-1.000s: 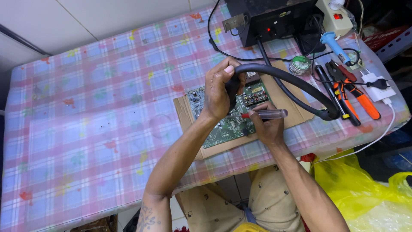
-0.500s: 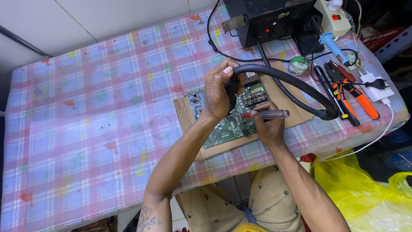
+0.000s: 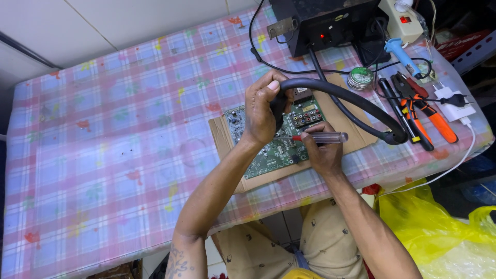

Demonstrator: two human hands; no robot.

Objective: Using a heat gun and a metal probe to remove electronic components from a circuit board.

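Head view shows the left hand (image 3: pixel 261 111) gripping a thick black hose nozzle (image 3: pixel 330 93) over the green circuit board (image 3: pixel 276 139) on cardboard, right hand (image 3: pixel 321 152) pinching a clear-handled screwdriver (image 3: pixel 320 137); steady both wrists, keep the tip low.

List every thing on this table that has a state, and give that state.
left hand: gripping the black hose
black hose: curved over the board
right hand: holding the screwdriver
screwdriver: lying level, tip on the circuit board
circuit board: flat on cardboard
cardboard: flat on the table
black box: red light on
white plug: unplugged, lying loose
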